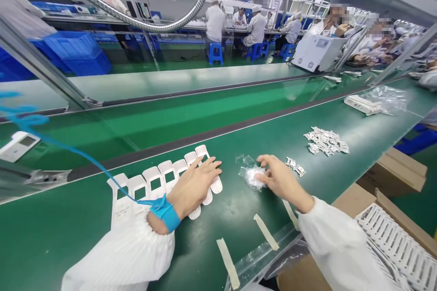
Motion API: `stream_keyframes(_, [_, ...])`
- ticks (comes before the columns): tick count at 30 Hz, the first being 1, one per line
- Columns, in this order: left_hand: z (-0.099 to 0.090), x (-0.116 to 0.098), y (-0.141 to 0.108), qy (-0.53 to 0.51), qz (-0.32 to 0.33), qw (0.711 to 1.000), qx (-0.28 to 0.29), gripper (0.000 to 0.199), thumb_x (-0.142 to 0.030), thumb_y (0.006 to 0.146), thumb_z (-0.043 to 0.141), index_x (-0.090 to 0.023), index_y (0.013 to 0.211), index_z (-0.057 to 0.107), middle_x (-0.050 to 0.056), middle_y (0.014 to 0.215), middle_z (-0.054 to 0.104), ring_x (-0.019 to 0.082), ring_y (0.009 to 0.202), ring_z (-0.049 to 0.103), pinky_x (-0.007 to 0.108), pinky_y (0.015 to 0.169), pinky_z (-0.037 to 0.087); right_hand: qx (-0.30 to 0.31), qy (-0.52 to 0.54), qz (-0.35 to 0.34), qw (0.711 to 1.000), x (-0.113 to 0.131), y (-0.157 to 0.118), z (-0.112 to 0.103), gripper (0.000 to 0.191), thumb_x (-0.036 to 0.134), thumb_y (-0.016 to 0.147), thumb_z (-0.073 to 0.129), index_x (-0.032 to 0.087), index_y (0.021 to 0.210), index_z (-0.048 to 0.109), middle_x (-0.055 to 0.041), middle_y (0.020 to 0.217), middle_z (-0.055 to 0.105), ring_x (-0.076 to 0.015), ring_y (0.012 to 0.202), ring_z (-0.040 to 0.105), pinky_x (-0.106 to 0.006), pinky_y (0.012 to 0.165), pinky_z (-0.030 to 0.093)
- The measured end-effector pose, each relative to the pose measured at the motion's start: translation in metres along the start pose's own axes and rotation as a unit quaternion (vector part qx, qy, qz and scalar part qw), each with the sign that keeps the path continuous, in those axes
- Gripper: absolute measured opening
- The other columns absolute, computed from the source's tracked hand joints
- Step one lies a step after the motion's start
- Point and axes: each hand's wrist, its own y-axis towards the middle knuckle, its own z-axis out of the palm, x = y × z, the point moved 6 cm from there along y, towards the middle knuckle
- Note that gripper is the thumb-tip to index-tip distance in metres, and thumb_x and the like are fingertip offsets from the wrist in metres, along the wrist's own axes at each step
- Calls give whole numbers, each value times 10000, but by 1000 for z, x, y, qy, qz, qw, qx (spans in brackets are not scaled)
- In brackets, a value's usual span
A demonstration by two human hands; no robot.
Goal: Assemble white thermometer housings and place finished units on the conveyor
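Note:
My left hand (193,186) lies with spread fingers on a row of white plastic moulded parts (152,182), which run along the green conveyor belt (218,232). A blue anti-static wrist strap (165,212) circles that wrist, and its blue cord (68,154) trails up and left. My right hand (282,179) has its fingertips at a small clear plastic bag (251,176) holding something white. Just beyond that hand lie a few small white parts (295,167). Farther right sits a loose pile of similar pieces (326,141).
Strips of masking tape (228,263) cross the belt's near side. An open cardboard box (355,204) at lower right holds white parts in rows. A bagged white item (363,104) lies farther along the belt. A second belt, blue crates and seated co-workers lie beyond.

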Motion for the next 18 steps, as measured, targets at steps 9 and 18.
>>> stream_keyframes(9, [-20,-28,-18,14,-48,996,-76,356,-227,1003,350,-221,1279,575,34,1507,461,238,1441,377,522,1217,298,21,-161,-69,984,26,-5,35,188,133,924,500,191,932,678,-54,979,656,-195,884,557,-314,805,441])
stream_keyframes(18, [37,-197,-88,-64,130,979,-141,357,-331,979,414,-266,1260,625,-7,1207,697,156,1042,670,277,778,615,151,195,94,965,5,-95,-33,276,480,948,523,238,937,657,-7,835,646,-144,725,572,-267,691,465])
